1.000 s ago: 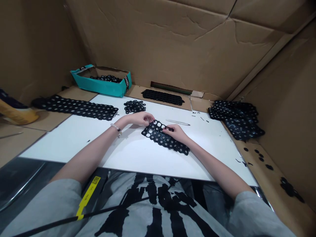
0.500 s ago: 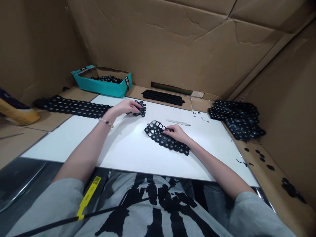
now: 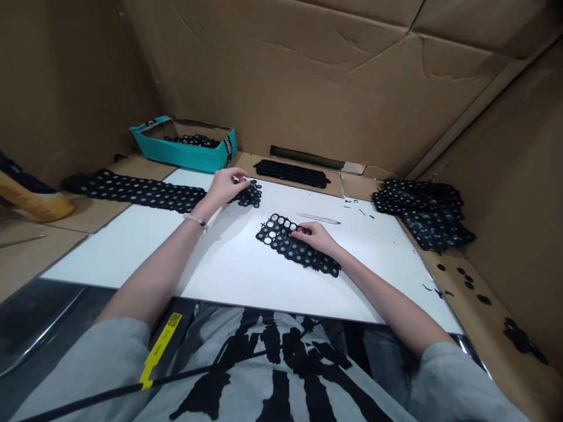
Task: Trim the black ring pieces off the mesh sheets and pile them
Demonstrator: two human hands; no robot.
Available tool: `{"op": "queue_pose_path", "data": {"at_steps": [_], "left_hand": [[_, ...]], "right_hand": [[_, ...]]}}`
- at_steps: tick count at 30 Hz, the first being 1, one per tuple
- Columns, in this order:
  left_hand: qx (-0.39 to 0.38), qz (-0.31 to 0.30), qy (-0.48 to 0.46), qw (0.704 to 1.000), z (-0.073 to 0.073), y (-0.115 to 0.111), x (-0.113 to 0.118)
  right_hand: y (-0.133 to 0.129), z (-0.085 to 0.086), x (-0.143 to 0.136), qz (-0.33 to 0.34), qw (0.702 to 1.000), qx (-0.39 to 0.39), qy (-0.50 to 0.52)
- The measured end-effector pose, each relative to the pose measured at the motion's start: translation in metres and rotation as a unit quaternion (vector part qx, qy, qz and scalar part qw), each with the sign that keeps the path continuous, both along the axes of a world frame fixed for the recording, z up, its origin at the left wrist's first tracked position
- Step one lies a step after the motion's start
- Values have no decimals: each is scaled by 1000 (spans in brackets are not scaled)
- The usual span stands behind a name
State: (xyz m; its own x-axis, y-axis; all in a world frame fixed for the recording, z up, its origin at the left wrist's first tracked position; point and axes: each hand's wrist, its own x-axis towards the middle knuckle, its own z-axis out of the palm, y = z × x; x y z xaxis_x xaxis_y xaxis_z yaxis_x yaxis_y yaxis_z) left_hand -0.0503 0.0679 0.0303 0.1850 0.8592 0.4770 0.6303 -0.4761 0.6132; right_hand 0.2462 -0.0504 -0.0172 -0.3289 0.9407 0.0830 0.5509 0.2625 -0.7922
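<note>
My left hand (image 3: 226,184) hovers just over a small pile of black rings (image 3: 252,196) on the white board (image 3: 211,258). Its thumb and forefinger are pinched together, and whatever is between them is too small to make out. On the board in front of me, my right hand (image 3: 317,237) grips the upper edge of a short black perforated strip (image 3: 290,249). White board shows through several holes near the strip's left end, while others look filled in grey. A white pen-like tool (image 3: 319,218) lies just beyond my right hand.
A long perforated strip (image 3: 141,190) runs along the left, near a yellow bottle (image 3: 39,199). At the back are a teal box (image 3: 185,155) holding black rings and a dark mesh strip (image 3: 292,173). Folded black sheets (image 3: 422,214) lie right, with black scraps (image 3: 468,280) nearby.
My left hand has risen slightly off the ring pile, its fingers now drawn together. My right hand stays on the strip, which has barely moved.
</note>
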Motion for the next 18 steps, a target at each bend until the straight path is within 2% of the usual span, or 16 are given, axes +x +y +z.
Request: {"op": "queue_pose_path", "data": {"at_steps": [3, 4, 6, 9, 12, 18], "left_hand": [[-81, -192, 92, 974, 7, -23, 32], [-98, -238, 123, 958, 6, -30, 41], [-115, -291, 165, 935, 1, -39, 55], [-131, -304, 180, 926, -11, -42, 62], [-158, -312, 177, 920, -21, -37, 58], [-136, -304, 180, 925, -25, -37, 55]], "right_hand": [[2, -1, 0, -7, 999, -4, 34], [3, -2, 0, -8, 999, -5, 47], [5, -4, 1, -10, 998, -7, 70], [6, -6, 1, -5, 997, -7, 81], [5, -7, 1, 4, 997, -7, 73], [4, -6, 1, -1, 998, -3, 63]]}}
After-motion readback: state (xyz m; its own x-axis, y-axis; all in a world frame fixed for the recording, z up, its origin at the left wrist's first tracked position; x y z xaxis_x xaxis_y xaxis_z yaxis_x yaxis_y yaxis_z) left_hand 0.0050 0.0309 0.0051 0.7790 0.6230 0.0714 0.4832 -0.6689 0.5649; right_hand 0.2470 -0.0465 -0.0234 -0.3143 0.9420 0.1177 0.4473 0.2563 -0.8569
